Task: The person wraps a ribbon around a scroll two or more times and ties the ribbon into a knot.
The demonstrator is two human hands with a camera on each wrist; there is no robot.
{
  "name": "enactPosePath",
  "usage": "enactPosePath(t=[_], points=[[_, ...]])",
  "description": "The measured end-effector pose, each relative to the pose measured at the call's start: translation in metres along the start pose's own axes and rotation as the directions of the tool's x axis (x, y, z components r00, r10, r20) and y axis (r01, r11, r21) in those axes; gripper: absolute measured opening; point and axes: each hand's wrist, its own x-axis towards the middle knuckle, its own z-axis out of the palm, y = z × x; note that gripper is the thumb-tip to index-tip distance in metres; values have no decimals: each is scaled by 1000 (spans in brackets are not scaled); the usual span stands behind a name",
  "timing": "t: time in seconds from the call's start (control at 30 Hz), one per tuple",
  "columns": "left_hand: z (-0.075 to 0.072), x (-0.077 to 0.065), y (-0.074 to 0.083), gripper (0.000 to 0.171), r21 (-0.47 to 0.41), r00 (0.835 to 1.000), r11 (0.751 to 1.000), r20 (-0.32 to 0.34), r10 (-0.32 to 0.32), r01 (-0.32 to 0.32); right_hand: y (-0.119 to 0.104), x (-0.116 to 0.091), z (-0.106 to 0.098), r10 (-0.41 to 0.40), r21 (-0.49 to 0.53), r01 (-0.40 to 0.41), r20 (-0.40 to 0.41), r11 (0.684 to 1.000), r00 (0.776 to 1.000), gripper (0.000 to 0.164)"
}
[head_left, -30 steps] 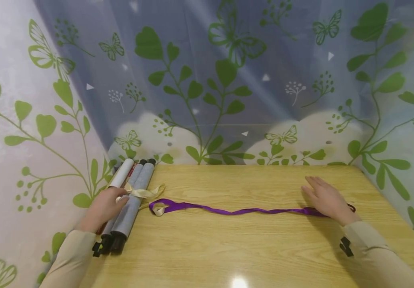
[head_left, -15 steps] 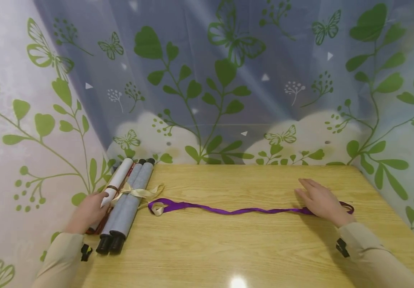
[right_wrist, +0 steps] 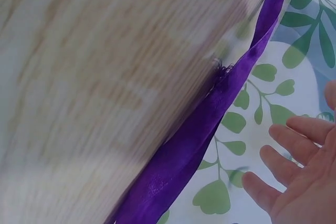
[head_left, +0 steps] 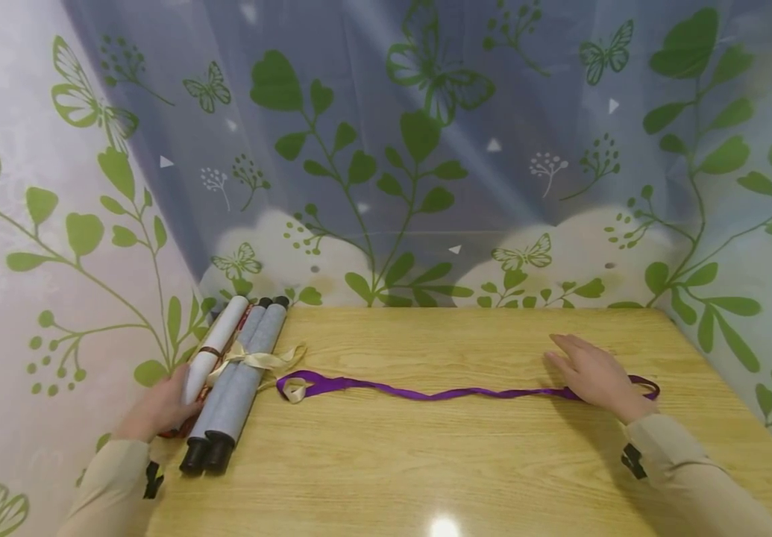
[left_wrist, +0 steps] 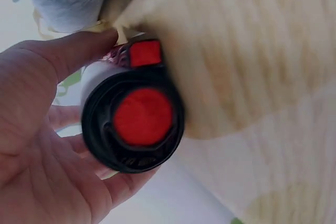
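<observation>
Head view: left hand (head_left: 157, 406) grips white roll (head_left: 226, 322), presumably steadying it; cream bow (head_left: 259, 360) apparently binds grey rolls (head_left: 235, 403); right hand (head_left: 597, 375), fingers extended, above purple ribbon (head_left: 426, 395).

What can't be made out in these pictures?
Head view: near end of the white roll, behind the left hand.
Head view: part of the purple ribbon, behind the right hand.
Left wrist view: marks on the black cap, too small.
Right wrist view: ribbon ends, cut off by edges.

Wood-grain tabletop (head_left: 386, 455): we see white glare, bottom centre.
Right hand (head_left: 599, 379): soft shadow, lower right.
Left wrist view: we find the tabletop blurred, right side.
Right wrist view: slightly hazy.
</observation>
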Motion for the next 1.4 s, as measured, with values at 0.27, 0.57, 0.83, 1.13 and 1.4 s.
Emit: enactPosePath(t=[0.27,0.57,0.83,1.13,1.4], points=[[4,-2,4,79,-12,999,1000,-28,22,-22,-7,0,2,17,46,-18,15,999,1000,58],[-2,-1,4,84,-74,999,997,-9,-32,32,-9,1,3,5,60,-6,17,998,1000,58],[-8,0,3,89,-170,989,974,57,-140,148,-11,1,3,8,62,-10,34,998,999,58],[-21,-5,20,75,-343,969,908,37,-243,241,-16,2,3,4,62,-6,27,998,1000,57],[-27,-2,47,75,-484,963,833,103,-251,269,-19,4,6,5,74,-9,46,997,999,58]])
